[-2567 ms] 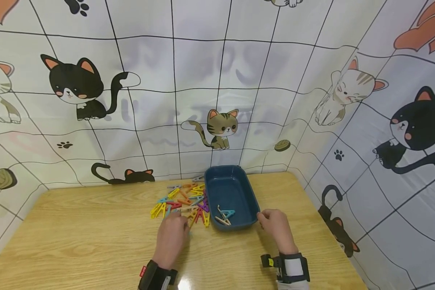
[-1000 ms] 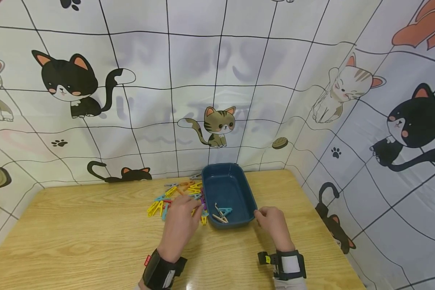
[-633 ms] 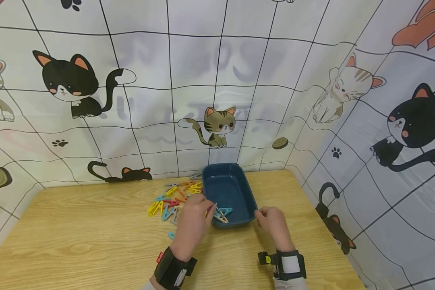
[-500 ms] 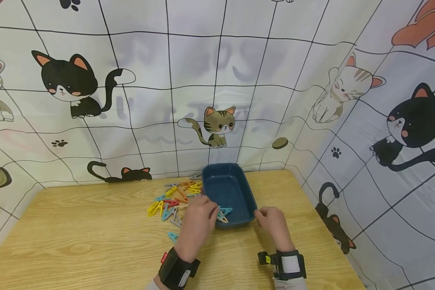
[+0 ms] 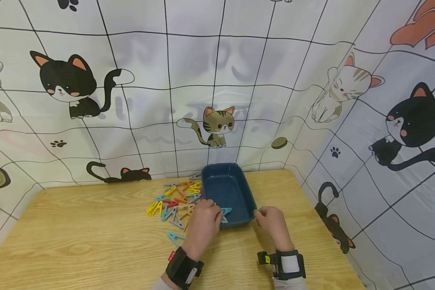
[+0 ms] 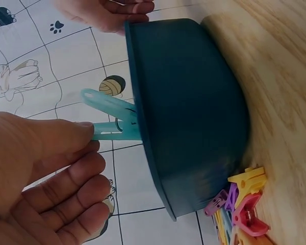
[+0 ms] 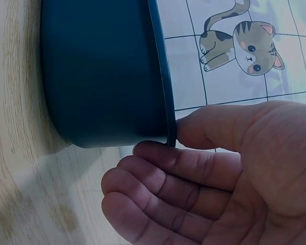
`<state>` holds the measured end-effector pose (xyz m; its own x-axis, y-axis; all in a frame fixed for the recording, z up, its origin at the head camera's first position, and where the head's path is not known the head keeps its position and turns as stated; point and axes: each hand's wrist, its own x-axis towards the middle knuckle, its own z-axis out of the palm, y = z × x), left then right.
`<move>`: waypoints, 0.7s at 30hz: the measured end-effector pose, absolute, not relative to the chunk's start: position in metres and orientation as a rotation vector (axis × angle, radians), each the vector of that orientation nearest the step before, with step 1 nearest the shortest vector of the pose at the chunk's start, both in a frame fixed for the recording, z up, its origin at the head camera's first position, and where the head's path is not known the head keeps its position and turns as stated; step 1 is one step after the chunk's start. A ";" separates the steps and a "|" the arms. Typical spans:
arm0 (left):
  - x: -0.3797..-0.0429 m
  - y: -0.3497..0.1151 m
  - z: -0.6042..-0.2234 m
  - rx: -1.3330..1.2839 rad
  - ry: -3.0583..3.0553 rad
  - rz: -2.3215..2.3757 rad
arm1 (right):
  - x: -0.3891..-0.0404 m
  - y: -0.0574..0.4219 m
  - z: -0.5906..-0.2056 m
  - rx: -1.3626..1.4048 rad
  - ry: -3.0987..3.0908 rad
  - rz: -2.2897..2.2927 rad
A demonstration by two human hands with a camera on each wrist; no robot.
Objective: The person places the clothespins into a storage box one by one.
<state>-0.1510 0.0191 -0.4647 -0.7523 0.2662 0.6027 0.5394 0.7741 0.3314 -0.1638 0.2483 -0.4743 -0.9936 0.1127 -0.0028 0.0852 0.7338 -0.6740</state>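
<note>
My left hand (image 5: 203, 225) is at the near left corner of the dark blue plastic bin (image 5: 226, 187). Thumb and index finger pinch a translucent teal clothespin (image 6: 108, 106), whose far end goes out of sight behind the bin's rim in the left wrist view. My right hand (image 5: 275, 225) grips the near right corner of the rim between thumb and index finger. Inside the bin, near the front, a light blue clothespin (image 5: 226, 211) shows; the left hand hides part of what lies there. A pile of mixed-colour clothespins (image 5: 171, 202) lies left of the bin.
One light blue clothespin (image 5: 175, 237) lies apart on the wooden table (image 5: 94, 233), left of my left wrist. A white cat-print sheet (image 5: 145, 104) rises behind the table and along its right side.
From over the pile, my left hand has moved right and slightly toward me to the bin's near left corner. More of the pile shows now. My right hand stays on the rim.
</note>
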 end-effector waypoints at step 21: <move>-0.160 0.024 -0.477 -0.573 -2.480 -0.632 | -0.163 0.248 -0.474 -0.133 -2.895 1.095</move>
<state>-0.1605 0.0236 -0.4774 -0.7793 0.2668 0.5670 0.5057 0.8021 0.3177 -0.1632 0.2476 -0.4743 -0.9954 0.0956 0.0105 0.0648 0.7466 -0.6621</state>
